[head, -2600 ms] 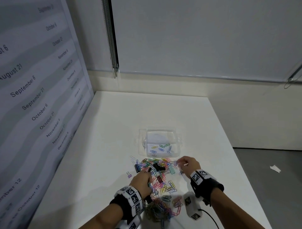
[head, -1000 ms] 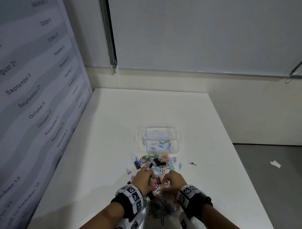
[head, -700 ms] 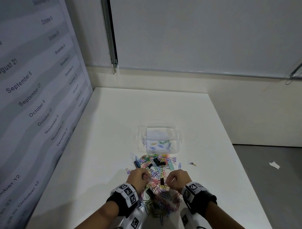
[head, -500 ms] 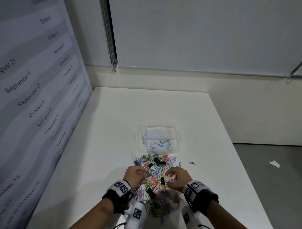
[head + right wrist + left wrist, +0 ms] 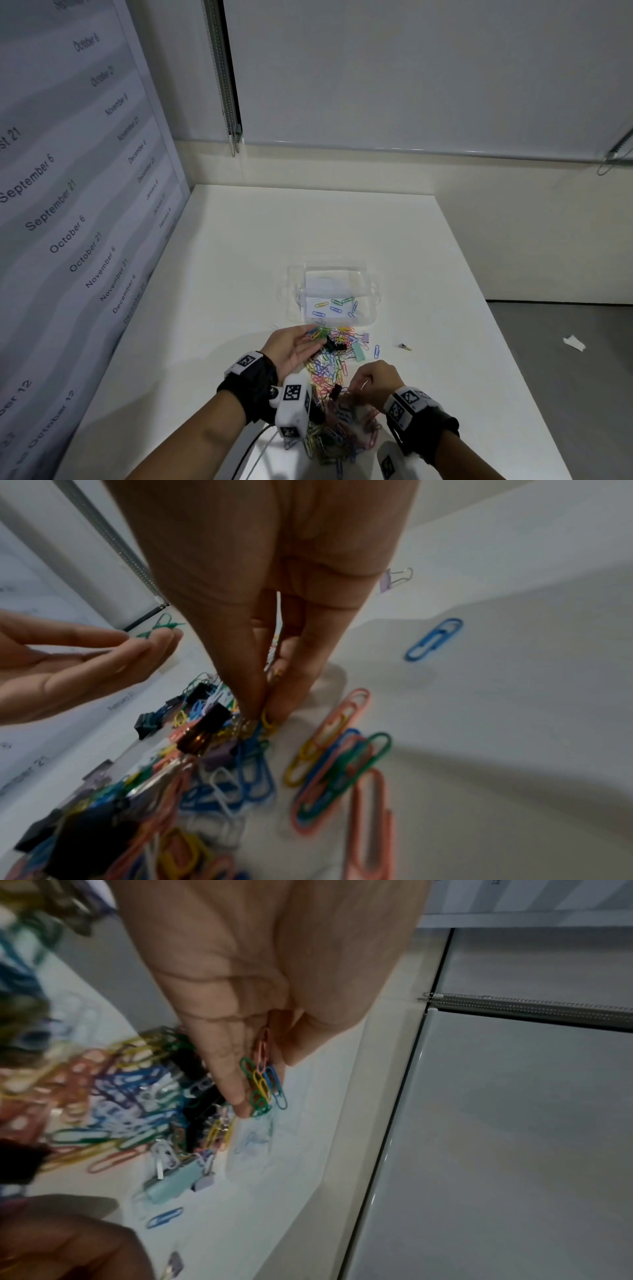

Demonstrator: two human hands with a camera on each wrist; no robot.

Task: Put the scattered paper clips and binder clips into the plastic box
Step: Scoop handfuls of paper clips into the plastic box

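Holding a small bunch of coloured paper clips (image 5: pixel 263 1080) between thumb and fingers, the left hand (image 5: pixel 291 347) hovers at frame centre, just below the clear plastic box (image 5: pixel 334 296). Lower right, the right hand (image 5: pixel 375 378) pinches clips in the pile (image 5: pixel 337 421) on the table (image 5: pixel 239 274).
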